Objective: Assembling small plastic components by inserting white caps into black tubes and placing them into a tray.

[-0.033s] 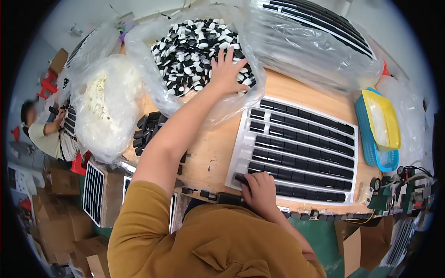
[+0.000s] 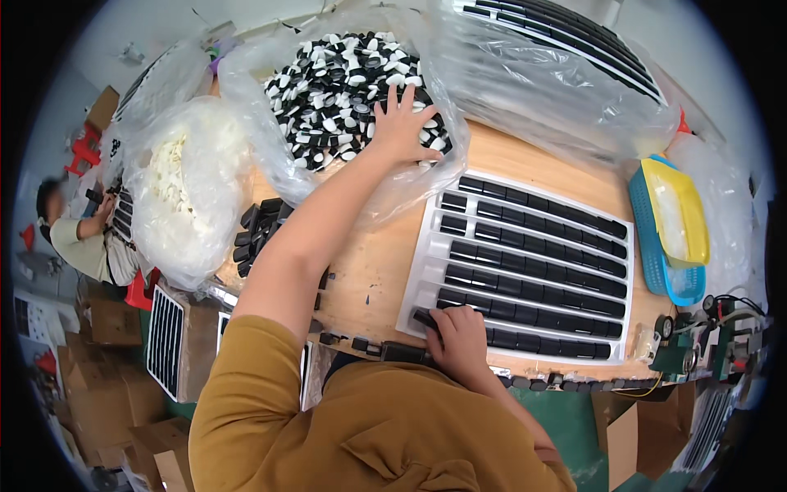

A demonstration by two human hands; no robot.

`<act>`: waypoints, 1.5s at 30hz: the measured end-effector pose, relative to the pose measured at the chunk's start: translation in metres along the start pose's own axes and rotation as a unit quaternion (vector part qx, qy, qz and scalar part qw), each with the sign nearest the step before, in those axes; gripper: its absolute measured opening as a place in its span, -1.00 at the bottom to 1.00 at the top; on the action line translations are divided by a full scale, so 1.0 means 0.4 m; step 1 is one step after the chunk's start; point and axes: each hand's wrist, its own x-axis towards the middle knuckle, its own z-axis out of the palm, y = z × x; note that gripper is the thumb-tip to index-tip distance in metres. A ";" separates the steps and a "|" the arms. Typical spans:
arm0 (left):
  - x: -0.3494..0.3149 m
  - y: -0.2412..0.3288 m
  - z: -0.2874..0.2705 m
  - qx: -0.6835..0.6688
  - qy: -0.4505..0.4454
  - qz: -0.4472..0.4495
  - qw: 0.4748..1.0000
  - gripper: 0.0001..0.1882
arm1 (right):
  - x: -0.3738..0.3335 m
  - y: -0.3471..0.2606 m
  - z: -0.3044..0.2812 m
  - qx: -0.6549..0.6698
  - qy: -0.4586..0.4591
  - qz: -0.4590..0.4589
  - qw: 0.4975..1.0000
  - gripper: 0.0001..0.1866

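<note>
My left hand (image 2: 402,131) reaches over the right side of a pile of small black and white oval plastic pieces (image 2: 344,98) in an open clear plastic bag (image 2: 238,78). Its fingers are spread and touch the pieces; nothing shows gripped in it. Near the table's front edge, my right hand (image 2: 459,332) is closed around a small black plastic piece (image 2: 425,316) at the left end of the nearest row of a white tray (image 2: 416,291). Rows of black pieces (image 2: 533,287) fill much of that tray. Part of the held piece is hidden by the fingers.
Loose black parts (image 2: 261,234) lie left of my arm, beside a bag of cream-coloured pieces (image 2: 188,189). Bagged, stacked trays (image 2: 557,66) stand at the back right. Blue (image 2: 652,262) and yellow (image 2: 697,230) baskets sit at the right. A co-worker (image 2: 82,234) works far left.
</note>
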 end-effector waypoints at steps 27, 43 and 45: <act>-0.255 -0.126 -0.006 -0.165 0.102 0.033 0.980 -0.83 | -0.020 -0.016 0.003 0.093 0.089 0.030 0.991 -0.75; -0.318 -0.030 0.022 -0.216 -0.038 -0.194 0.956 -0.61 | -0.043 -0.013 0.013 0.112 0.164 0.087 0.976 -0.74; -0.326 -0.063 0.047 -0.259 -0.026 -0.212 0.942 -0.59 | -0.036 -0.013 0.012 0.118 0.191 0.085 0.971 -0.74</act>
